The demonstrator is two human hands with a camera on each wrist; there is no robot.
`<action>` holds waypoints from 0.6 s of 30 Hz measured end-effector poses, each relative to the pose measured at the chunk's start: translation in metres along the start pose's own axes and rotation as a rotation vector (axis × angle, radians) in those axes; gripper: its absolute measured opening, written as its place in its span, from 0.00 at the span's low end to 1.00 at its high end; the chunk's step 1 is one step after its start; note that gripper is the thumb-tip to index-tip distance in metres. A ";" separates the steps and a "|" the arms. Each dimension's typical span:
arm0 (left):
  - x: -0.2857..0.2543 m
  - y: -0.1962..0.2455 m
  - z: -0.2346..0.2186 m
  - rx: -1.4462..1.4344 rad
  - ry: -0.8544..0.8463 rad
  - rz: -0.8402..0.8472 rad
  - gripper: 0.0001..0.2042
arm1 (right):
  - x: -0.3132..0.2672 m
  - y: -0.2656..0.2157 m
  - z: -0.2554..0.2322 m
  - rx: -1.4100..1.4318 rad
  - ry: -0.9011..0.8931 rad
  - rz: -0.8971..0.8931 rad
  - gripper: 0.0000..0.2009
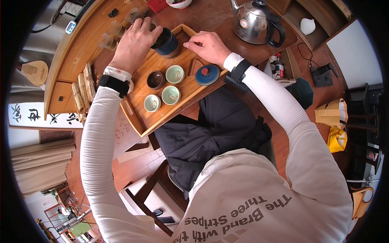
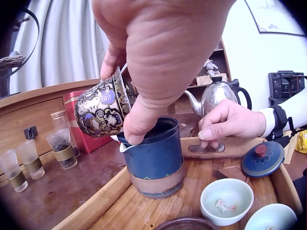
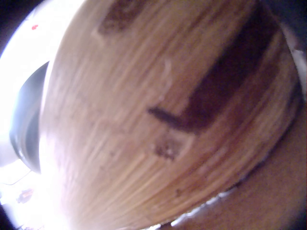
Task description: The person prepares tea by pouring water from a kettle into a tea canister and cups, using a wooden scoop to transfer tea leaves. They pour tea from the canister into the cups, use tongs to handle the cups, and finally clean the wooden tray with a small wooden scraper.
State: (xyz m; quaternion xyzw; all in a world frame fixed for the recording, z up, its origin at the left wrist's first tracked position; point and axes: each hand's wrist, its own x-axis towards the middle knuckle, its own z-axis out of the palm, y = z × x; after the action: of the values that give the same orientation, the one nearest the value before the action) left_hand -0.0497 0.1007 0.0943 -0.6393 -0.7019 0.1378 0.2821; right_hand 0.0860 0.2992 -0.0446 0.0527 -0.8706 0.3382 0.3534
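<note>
In the left wrist view a patterned cup (image 2: pixel 98 108), black and gold with purple patches, is tipped sideways at the mouth of a blue pot (image 2: pixel 156 155) with a brown band. My left hand (image 1: pixel 135 46) grips that cup from above, thumb at its rim. The pot stands uncovered on a wooden tray (image 1: pixel 135 101). My right hand (image 1: pixel 210 47) hovers by the tray's far end, fingers loosely bent, with no object visible in it. Near it lies the blue lid (image 1: pixel 207 76) with a red knob. Three pale green cups (image 1: pixel 171 95) and a dark brown cup (image 1: pixel 156 79) sit closer to me.
A steel kettle (image 1: pixel 251 26) stands on the table beyond my right hand. Several banded glasses (image 2: pixel 62 151) are left of the tray, by a red box (image 2: pixel 91 143). Bamboo rolls (image 1: pixel 79 97) lie at the left. Blurred wood (image 3: pixel 120 120) fills most of the right wrist view.
</note>
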 end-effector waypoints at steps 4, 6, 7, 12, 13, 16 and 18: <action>0.000 0.000 0.000 0.000 0.004 -0.001 0.21 | 0.000 -0.001 -0.001 0.007 0.000 0.007 0.11; 0.000 0.000 0.001 0.006 0.013 -0.001 0.21 | 0.000 -0.003 -0.002 0.001 -0.004 0.022 0.11; 0.000 0.000 0.001 0.000 0.013 -0.001 0.21 | 0.000 -0.003 -0.002 0.001 -0.004 0.022 0.11; 0.000 0.000 0.000 -0.002 0.007 -0.004 0.21 | 0.001 -0.003 -0.002 0.007 -0.006 0.022 0.11; 0.000 0.000 0.000 0.000 0.008 -0.004 0.21 | 0.001 -0.003 -0.002 0.007 -0.006 0.022 0.11; 0.000 0.001 -0.001 -0.001 0.003 -0.005 0.21 | 0.000 -0.003 -0.002 0.008 -0.002 0.016 0.11; 0.000 0.001 -0.001 -0.005 0.000 -0.006 0.21 | 0.000 -0.003 -0.002 0.007 -0.012 0.029 0.11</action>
State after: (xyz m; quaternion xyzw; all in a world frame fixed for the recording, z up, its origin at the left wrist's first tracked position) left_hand -0.0489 0.1006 0.0944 -0.6380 -0.7042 0.1354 0.2807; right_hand 0.0880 0.2985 -0.0421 0.0434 -0.8722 0.3458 0.3431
